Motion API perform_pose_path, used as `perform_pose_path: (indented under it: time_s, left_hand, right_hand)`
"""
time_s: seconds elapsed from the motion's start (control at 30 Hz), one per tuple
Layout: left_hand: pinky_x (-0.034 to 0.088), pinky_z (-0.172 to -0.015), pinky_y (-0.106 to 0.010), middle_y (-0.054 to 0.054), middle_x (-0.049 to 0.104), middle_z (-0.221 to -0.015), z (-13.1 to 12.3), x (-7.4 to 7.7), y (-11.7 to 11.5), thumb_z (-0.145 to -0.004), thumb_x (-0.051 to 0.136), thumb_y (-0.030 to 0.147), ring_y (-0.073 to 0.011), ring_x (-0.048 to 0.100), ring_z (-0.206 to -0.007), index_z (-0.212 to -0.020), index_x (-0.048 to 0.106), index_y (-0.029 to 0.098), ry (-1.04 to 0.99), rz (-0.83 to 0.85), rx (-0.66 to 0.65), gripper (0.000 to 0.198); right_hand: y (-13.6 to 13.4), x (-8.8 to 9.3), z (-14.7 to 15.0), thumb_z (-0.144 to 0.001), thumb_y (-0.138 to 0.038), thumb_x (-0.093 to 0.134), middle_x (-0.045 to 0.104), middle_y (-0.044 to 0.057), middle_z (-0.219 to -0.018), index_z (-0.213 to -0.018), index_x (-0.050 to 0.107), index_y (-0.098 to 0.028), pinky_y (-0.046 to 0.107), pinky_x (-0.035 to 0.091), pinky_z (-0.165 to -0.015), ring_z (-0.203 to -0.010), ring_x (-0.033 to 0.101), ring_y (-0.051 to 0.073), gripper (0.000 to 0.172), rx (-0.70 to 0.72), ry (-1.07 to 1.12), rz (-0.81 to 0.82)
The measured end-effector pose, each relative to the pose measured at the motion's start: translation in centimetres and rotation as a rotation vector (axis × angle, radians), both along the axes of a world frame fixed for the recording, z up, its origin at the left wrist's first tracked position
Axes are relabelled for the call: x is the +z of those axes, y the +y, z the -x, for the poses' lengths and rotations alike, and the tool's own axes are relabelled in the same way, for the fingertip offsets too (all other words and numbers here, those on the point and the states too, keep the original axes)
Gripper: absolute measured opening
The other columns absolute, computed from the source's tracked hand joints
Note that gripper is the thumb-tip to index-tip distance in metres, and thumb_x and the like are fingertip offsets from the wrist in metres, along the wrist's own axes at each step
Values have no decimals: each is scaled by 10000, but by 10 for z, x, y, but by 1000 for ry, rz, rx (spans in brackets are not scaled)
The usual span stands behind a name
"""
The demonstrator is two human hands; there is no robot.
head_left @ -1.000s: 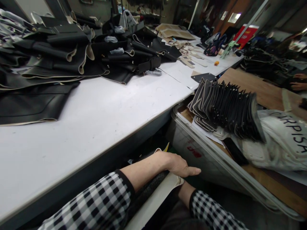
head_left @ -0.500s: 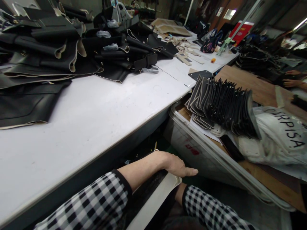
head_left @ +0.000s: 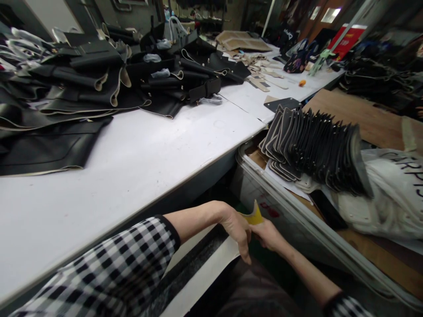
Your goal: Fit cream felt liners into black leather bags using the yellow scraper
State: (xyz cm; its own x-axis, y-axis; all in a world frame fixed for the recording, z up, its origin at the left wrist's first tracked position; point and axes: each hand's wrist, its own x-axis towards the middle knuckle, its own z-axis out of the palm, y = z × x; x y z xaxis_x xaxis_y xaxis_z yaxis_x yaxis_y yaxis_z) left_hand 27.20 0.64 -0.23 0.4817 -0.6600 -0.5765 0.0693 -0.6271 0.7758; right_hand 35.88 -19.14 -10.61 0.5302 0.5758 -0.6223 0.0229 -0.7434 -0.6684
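Below the table edge, my left hand (head_left: 236,229) bends downward over the end of a long pale strip (head_left: 206,279), its fingers partly curled; what they hold, if anything, is hidden. Just right of it, my right hand (head_left: 266,233) has its fingers closed on a yellow piece (head_left: 255,215) that sticks up between the two hands. The hands nearly touch. A dark, rough-surfaced band (head_left: 190,259) runs alongside the pale strip over my lap.
A white table (head_left: 139,176) carries a pile of black leather pieces (head_left: 89,83). At the right, a bin (head_left: 280,185) bears a row of black flaps (head_left: 317,149), a dark phone-like slab (head_left: 325,209) and a white plastic bag (head_left: 393,189).
My right hand has come up into view with the yellow piece. My left hand has turned fingers-down. The camera view has shifted slightly left.
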Motion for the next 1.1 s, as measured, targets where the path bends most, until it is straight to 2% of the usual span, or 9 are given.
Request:
perform_pose_path:
  time_s: [0.1,0.17,0.23,0.3,0.4,0.53,0.83,1.03,1.1]
  left_hand:
    - [478,-890,-318,-45,727,-1003,-3,-2,2,-607,749,345,-288,621,-1074,-1070,652,124,44,13,-5,522]
    - [475,-898,-311,-53,727,-1032,-5,-7,3,-590,756,303,-282,624,-1078,-1123,617,113,63,36,-13,582]
    - [474,-907,-321,-65,724,-1064,-7,-11,4,-585,752,256,-278,628,-1079,-1200,567,101,91,58,-17,661]
    - [482,-900,-333,-76,721,-1086,-8,-13,4,-591,737,217,-280,630,-1081,-1248,534,91,108,64,-17,699]
    - [501,-865,-317,-96,703,-1129,-9,-11,5,-630,700,202,-286,630,-1088,-1266,534,63,80,37,-42,672]
    - [490,-876,-280,-121,652,-1220,-11,-5,6,-694,640,213,-273,605,-1135,-1331,486,40,15,-18,-113,678]
    - [481,-888,-296,-149,656,-1188,-11,-1,8,-736,611,209,-283,613,-1107,-1311,509,5,-50,2,-148,618]
    - [467,-927,-303,-147,630,-1242,-12,-4,8,-796,609,390,-287,598,-1142,-1343,504,47,-79,-25,-161,654]
    - [458,-940,-300,-166,613,-1269,-13,-4,9,-799,608,369,-286,588,-1160,-1361,481,27,-83,-34,-172,670]
  right_hand:
    - [-45,33,-27,-866,-525,566,576,-41,-580,-910,539,-153,185,322,-329,-339,477,84,376,67,2,23]
    - [-67,62,-30,-875,-580,522,599,-13,-609,-921,549,-148,165,351,-348,-389,529,91,436,267,139,69]
    - [-73,85,-18,-883,-598,503,591,-11,-609,-965,569,-146,156,404,-372,-421,535,90,465,408,306,125]
    - [-62,96,-1,-912,-605,438,575,-10,-596,-964,584,-150,155,409,-349,-417,525,94,481,473,383,161]
    - [-36,95,20,-935,-601,373,566,-3,-599,-907,589,-155,149,370,-303,-400,515,98,497,507,320,131]
    - [-16,86,27,-930,-641,351,560,-3,-572,-918,587,-153,154,373,-309,-391,511,102,542,514,274,108]
    - [-9,86,33,-918,-673,351,561,-6,-531,-934,582,-158,153,356,-294,-349,482,97,564,473,341,140]
    - [-6,87,40,-915,-686,343,541,-19,-498,-952,581,-166,152,357,-289,-326,462,90,573,425,388,160]
    - [-5,87,43,-913,-686,351,540,-20,-495,-937,576,-168,147,348,-281,-320,457,87,565,407,388,156]
